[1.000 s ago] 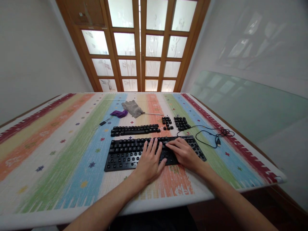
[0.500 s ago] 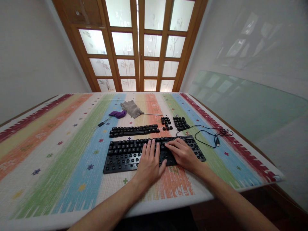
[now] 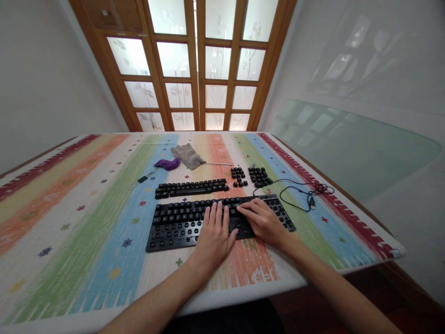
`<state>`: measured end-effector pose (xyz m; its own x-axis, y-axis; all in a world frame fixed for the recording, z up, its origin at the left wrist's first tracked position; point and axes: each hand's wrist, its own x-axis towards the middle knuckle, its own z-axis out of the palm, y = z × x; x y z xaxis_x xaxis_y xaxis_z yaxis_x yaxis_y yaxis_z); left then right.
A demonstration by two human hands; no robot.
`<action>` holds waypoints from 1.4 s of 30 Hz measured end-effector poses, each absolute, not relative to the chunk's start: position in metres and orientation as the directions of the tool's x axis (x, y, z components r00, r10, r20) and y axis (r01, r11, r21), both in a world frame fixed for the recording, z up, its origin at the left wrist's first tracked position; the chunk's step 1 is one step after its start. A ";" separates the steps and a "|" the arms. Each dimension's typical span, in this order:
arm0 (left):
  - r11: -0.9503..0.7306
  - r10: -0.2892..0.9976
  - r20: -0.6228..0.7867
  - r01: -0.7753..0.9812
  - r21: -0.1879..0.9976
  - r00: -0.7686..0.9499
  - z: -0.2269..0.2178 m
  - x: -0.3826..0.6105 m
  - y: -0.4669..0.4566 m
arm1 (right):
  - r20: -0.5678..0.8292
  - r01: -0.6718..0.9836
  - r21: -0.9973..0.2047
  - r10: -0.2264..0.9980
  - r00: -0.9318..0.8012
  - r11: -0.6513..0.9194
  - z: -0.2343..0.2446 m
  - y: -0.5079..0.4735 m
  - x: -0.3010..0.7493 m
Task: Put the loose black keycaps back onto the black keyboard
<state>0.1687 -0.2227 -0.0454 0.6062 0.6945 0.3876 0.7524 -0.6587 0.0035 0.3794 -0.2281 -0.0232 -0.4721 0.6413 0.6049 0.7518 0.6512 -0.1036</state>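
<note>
**On keyboard (image 3: 170, 227): shove risk**

Left hand (image 3: 213, 236) fingers straight, close together, flat on keys. Right hand (image 3: 266, 222) fingers extended toward 9 o'clock, tips on keys. Keyboard sits mid-mat (image 3: 104, 208). A hard push could slide it into loose keycaps (image 3: 191, 187) at 12. Cable (image 3: 321, 189) at 2 may snag.

No legible text, label or number anywhere, even on the keyboard (image 3: 170, 226) keys

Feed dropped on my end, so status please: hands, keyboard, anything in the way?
Left hand flat on black keyboard, open. Right hand open, fingertips on its keys. Rows of loose keycaps lie just behind; cable bunched at right, clear of both hands.
</note>
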 end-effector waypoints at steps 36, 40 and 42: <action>-0.689 0.601 0.464 0.716 -0.110 0.650 -0.049 0.173 -0.231 | 0.523 0.835 0.179 0.668 -0.529 0.521 -0.018 -0.239 0.351; -0.711 0.566 0.486 0.693 -0.121 0.665 -0.049 0.172 -0.230 | 0.541 0.836 0.170 0.660 -0.521 0.521 -0.022 -0.239 0.352; -0.721 0.541 0.496 0.678 -0.142 0.679 -0.049 0.172 -0.230 | 0.550 0.839 0.149 0.662 -0.510 0.522 -0.023 -0.239 0.354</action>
<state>0.1720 -0.2303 -0.0493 0.6793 0.5406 0.4962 0.6779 -0.7212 -0.1423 0.3535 -0.2387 -0.0232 -0.5097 0.6618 0.5498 0.8395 0.5225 0.1493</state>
